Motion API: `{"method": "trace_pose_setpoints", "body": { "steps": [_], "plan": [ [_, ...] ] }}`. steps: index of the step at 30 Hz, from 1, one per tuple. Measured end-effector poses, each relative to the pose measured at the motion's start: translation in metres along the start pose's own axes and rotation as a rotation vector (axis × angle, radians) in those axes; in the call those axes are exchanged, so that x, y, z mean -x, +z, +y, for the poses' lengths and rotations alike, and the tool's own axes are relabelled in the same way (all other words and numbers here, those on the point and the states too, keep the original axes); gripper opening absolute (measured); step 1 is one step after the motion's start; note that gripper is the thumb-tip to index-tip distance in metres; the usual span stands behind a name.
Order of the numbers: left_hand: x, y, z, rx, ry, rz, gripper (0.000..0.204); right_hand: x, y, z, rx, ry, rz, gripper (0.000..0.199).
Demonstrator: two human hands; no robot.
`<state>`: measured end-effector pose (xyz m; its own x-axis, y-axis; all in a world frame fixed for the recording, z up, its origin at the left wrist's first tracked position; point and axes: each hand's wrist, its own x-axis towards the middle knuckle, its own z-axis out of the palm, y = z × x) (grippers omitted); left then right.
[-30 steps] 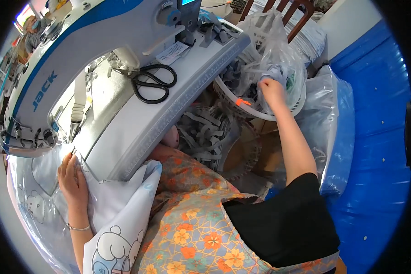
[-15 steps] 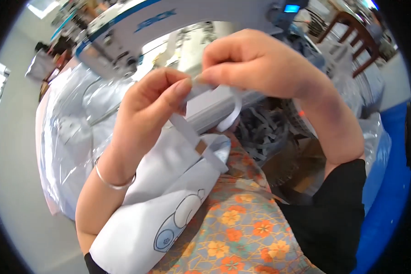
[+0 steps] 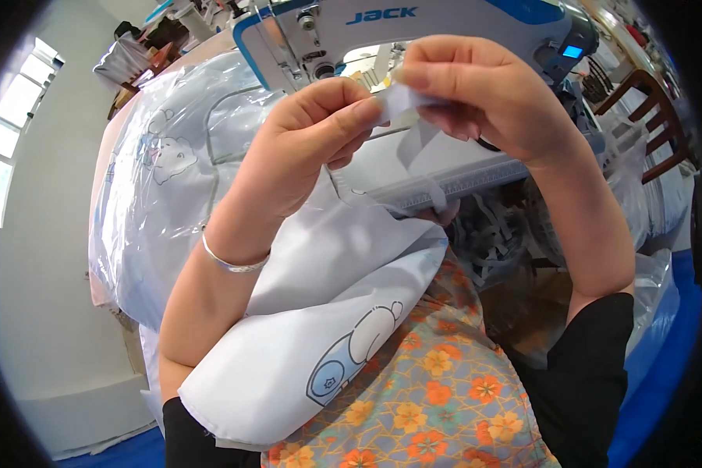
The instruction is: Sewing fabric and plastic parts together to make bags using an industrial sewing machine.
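My left hand (image 3: 300,148) and my right hand (image 3: 483,93) are raised close to the camera, both pinching a white fabric strap (image 3: 402,105) between thumb and fingers. The strap hangs down in a loop to a white fabric piece with a cartoon print (image 3: 320,312) that drapes over my left forearm and lap. A silver bracelet sits on my left wrist. Behind my hands stands a white and blue sewing machine (image 3: 413,23), partly hidden by them.
A pile of clear plastic bags with printed fabric (image 3: 156,179) lies to the left on the table. A heap of white straps (image 3: 491,234) sits lower right, near a wooden chair (image 3: 647,109) and a blue surface (image 3: 663,374).
One second ago my right hand reached into the strap pile at the right and my left lay on the fabric. Both hands have come together in front of the camera holding the strap.
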<state>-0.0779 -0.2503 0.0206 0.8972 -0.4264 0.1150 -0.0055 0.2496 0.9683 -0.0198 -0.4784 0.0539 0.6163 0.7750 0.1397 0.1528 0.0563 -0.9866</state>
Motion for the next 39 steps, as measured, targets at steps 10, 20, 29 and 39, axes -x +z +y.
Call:
{"method": "trace_pose_setpoints", "body": {
  "steps": [10,20,29,39],
  "plan": [
    [0.025,-0.009,-0.034,0.135,-0.057,0.057,0.022,0.005,-0.016,0.033,-0.399,-0.003,0.367,0.014],
    [0.032,0.008,-0.044,0.011,-0.260,0.143,0.024,0.034,-0.027,0.080,-0.068,0.148,0.651,0.007],
    [0.035,0.020,-0.047,-0.149,-0.253,0.234,0.016,0.035,0.027,0.065,0.146,0.191,0.104,0.012],
    [0.045,0.020,-0.045,-0.071,-0.274,0.126,0.016,0.040,0.027,0.082,-0.261,0.237,0.121,0.012]
  ]
}}
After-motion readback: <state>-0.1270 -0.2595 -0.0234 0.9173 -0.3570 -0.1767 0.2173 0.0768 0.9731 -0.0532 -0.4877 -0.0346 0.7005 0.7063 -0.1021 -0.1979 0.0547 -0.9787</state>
